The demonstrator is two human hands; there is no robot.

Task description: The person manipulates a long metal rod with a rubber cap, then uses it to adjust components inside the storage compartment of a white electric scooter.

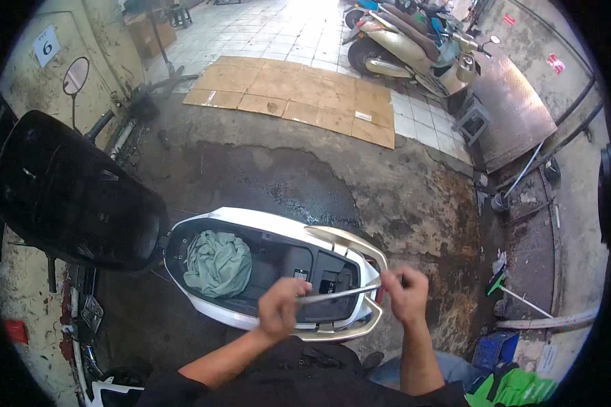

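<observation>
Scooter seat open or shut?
Open: the black seat stands raised at left, exposing the storage compartment and the green cloth inside.

Motorbike workshop: scooter [273,256], seat [71,193] raised

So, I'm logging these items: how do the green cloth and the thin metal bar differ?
The cloth is a crumpled, rounded bundle; the bar is long and thin. The cloth is pale green; the bar is silvery. The cloth lies in the storage compartment; the bar is held up by the left hand and right hand. In this view, both overlap the scooter.
</observation>
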